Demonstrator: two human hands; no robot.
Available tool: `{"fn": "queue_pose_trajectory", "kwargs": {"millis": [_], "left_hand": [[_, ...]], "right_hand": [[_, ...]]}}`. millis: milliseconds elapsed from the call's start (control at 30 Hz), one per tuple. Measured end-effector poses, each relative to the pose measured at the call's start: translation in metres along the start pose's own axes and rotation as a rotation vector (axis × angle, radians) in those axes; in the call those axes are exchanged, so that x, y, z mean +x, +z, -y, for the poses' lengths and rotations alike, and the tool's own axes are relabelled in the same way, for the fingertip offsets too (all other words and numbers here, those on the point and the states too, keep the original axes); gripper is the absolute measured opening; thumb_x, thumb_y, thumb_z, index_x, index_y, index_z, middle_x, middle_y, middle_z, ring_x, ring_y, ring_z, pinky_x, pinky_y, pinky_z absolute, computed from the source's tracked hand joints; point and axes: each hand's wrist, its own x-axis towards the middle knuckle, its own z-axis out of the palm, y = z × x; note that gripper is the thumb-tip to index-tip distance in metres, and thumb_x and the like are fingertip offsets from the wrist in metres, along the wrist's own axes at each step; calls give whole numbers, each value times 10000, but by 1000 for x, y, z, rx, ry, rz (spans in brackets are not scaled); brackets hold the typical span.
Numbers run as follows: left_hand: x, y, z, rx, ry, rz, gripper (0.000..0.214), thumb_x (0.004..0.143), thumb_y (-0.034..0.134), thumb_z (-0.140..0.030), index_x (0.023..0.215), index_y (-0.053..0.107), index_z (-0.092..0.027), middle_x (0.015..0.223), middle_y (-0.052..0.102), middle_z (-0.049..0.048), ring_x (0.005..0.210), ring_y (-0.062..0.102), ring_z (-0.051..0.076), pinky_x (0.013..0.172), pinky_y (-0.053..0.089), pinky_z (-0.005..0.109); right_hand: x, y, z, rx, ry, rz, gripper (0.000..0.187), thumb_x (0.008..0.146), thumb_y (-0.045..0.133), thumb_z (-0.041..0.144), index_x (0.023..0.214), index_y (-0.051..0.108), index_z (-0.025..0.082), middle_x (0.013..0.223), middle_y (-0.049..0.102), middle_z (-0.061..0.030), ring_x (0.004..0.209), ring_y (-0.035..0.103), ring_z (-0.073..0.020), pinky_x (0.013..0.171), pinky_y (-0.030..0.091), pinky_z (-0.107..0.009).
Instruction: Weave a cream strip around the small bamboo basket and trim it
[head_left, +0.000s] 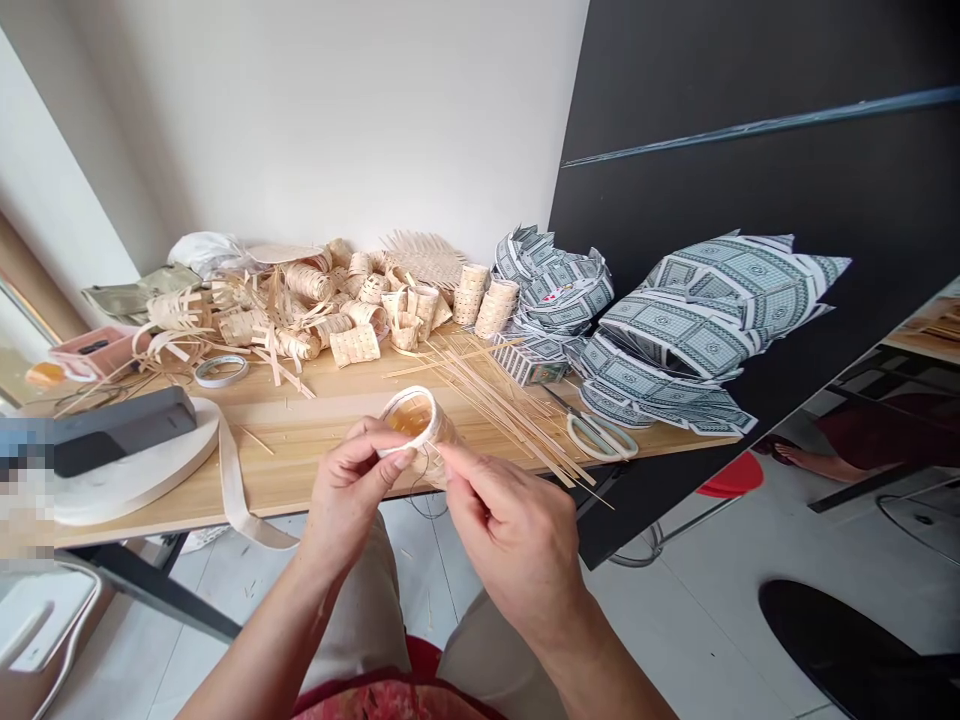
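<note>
My left hand (349, 490) holds a small woven bamboo cylinder (416, 420) upright above the table's front edge, with its white-bound rim facing up. My right hand (517, 530) pinches the cylinder's lower side between thumb and fingers. A thin dark thread (424, 495) hangs in a loop below the cylinder. Its far end is hidden behind my hands. Loose bamboo strips (502, 410) lie fanned out on the light wooden table (277, 485), just beyond my right hand.
Woven bamboo pieces (337, 310) and offcuts are heaped at the table's back. Folded green-patterned printed paper (675, 340) fills the right side, beside white-handled scissors (600, 437). A coiled white strap (135, 470), a black block (120, 432) and a tape roll (221, 371) sit left.
</note>
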Motion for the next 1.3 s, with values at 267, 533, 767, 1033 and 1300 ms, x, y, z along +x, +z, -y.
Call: {"fn": "queue_pose_trajectory", "kwargs": {"millis": [267, 533, 767, 1033, 1300], "left_hand": [[0, 0, 0, 77, 69, -11, 82, 753, 650, -245, 801, 711, -219, 732, 560, 16, 735, 530, 127, 673, 436, 244], [0, 2, -5, 479, 426, -27, 140, 780, 603, -147, 847, 698, -226, 710, 568, 2, 669, 547, 99, 594, 447, 191], [-7, 3, 1, 944, 714, -15, 163, 805, 550, -109, 877, 662, -203, 695, 549, -11, 585, 534, 71, 530, 413, 155], [-6, 8, 4, 990, 811, 134, 172, 860, 472, -136, 881, 640, -171, 698, 560, -3, 573, 520, 76, 517, 382, 169], [-7, 4, 13, 1076, 823, 67, 154, 862, 485, -151, 898, 632, -179, 698, 553, -2, 572, 498, 82, 516, 359, 175]], "right_hand": [[0, 0, -1, 5, 3, 8, 300, 812, 398, 39, 935, 651, 141, 659, 688, -37, 532, 601, -125, 550, 463, -226], [-8, 2, -4, -1, 81, 39, 258, 808, 408, 51, 771, 645, 147, 549, 610, -4, 477, 534, -108, 487, 373, -218], [-22, 7, -9, 44, 264, 94, 236, 850, 398, 133, 650, 510, 189, 481, 497, 49, 423, 449, -87, 461, 311, -207], [-31, 10, -12, 74, 308, 54, 220, 860, 387, 156, 674, 501, 187, 513, 529, 38, 446, 473, -92, 486, 345, -202], [-32, 15, -17, 443, 719, 123, 104, 811, 531, 253, 728, 537, 192, 471, 501, 77, 370, 429, -70, 424, 348, -186]]}}
